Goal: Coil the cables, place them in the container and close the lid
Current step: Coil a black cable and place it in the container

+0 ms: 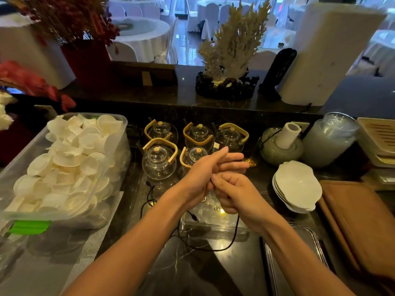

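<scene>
My left hand (208, 167) is held out above the counter with its fingers straight and its thumb up. My right hand (233, 193) is curled right against its palm and pinches a thin black cable (218, 249). The cable drops from my right hand and sags in a loop on the dark counter, and a plug end (193, 216) hangs below my left wrist. Whether the cable runs round my left palm is hidden. A second black cable (149, 197) lies loose on the counter to the left. Under my hands stands a clear container (213, 226), open on top.
Several glass teapots (159, 161) stand just behind my hands. A big clear tub of white shells (64, 167) fills the left. White bowls (297, 186), brown cloths (359, 221) and a metal tray (295, 259) lie on the right.
</scene>
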### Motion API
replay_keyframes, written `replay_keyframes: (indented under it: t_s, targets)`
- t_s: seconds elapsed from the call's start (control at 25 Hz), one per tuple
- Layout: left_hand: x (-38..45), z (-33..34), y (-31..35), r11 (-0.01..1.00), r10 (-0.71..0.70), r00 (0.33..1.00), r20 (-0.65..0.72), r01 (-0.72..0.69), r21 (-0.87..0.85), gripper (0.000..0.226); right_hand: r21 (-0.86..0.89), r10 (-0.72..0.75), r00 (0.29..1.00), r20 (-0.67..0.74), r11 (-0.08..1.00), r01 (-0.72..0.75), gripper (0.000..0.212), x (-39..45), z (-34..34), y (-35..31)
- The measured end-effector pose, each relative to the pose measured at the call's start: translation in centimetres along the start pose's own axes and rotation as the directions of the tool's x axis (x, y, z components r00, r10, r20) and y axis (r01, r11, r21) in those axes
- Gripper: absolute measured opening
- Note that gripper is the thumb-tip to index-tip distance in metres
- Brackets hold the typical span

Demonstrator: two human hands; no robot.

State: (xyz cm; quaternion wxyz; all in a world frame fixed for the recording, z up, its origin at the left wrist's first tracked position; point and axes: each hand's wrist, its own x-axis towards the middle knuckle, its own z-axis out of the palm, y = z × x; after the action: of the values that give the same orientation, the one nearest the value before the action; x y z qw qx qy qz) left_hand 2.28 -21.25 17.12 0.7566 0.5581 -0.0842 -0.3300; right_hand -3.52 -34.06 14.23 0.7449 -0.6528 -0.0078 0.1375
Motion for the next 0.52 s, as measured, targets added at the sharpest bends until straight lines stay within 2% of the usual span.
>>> replay_keyframes:
  t_s: [0.16,0.28,0.4,0.52]
  targets:
    - [0.2,0.3,-0.9,0.992,0.055,0.998,0.003,-0.055,-0.115,0.056,0.118,0.097,0.993,0.073,0.987,-0.106,0.033,-0.3,-1.4,0.8]
    - [0.2,-0.3,-0.5,0.919,0.15,0.989,0.014,-0.134,-0.371,0.058,0.163,0.161,0.984,0.076,0.972,-0.172,0.039,-0.4,-2.3,2.6]
    - [0.0,-0.7,0.4,0.822,0.157,0.985,0.068,-0.093,-0.562,0.061,0.328,0.223,0.97,0.096,0.913,-0.242,0.047,-0.3,-2.3,4.9]
    - [-0.7,-0.2,-0.1,0.853,0.093,0.979,0.182,0.016,-0.522,0.066,0.232,0.34,0.94,0.031,0.912,-0.338,0.046,0.3,-1.6,5.8]
